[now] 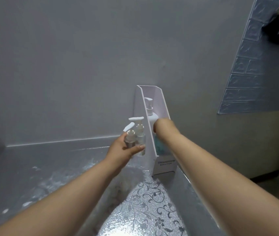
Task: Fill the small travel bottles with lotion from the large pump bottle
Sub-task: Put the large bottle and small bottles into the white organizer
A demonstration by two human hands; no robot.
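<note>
Left hand (126,150) grasping two small clear pump bottles (136,138) together, upright, just left of the white slanted holder (145,133) on the foil-covered counter (143,201). Right hand (159,128) reaches into the holder beside the large white pump bottle (151,114) (fingers hidden by the holder wall; grip cannot be determined), which stands upright inside.
</note>
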